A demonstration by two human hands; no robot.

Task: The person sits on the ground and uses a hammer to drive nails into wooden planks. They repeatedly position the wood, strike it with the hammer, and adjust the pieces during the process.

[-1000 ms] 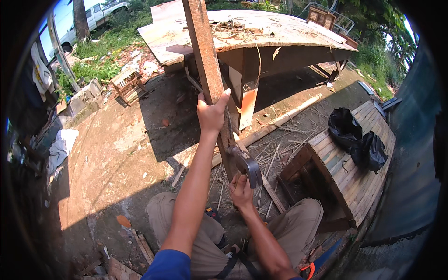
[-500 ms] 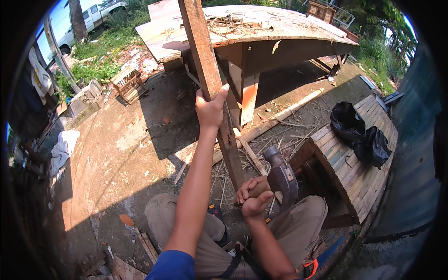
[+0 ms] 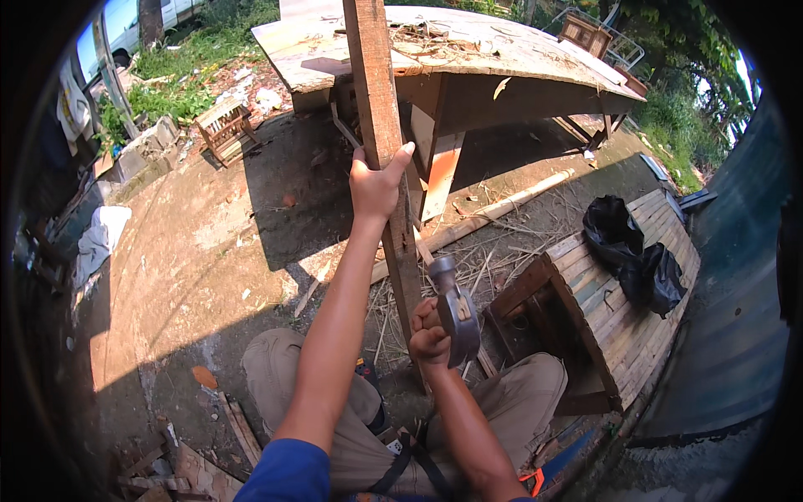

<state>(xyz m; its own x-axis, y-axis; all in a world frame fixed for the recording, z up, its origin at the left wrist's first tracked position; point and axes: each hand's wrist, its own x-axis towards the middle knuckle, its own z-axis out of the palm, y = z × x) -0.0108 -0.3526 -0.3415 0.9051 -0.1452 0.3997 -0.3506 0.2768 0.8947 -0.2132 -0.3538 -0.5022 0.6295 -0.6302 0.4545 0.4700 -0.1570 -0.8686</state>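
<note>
The right hand (image 3: 430, 339) keeps its grip closed round the hammer (image 3: 460, 322), whose shaft is mostly hidden. The hammer has swung back leftward, nearer the upright timber (image 3: 374, 88) but seemingly apart from it, perhaps between strokes. The timber's foot is hard to make out. Farther off, the left hand's (image 3: 376, 188) grip wraps the timber, most fingers hidden. Its top, cut off, overlaps the worktop (image 3: 305, 63); contact is unclear.

Wooden table (image 3: 309, 69): dry plant debris (image 3: 431, 40) strewn on top
Slatted wooden bench (image 3: 648, 339): crumpled black plastic bag (image 3: 616, 230)
Bare ground (image 3: 180, 293): bamboo pole (image 3: 510, 206), thin strips (image 3: 481, 272), brown leaf (image 3: 203, 376), orange-handled handsaw (image 3: 569, 456)
</note>
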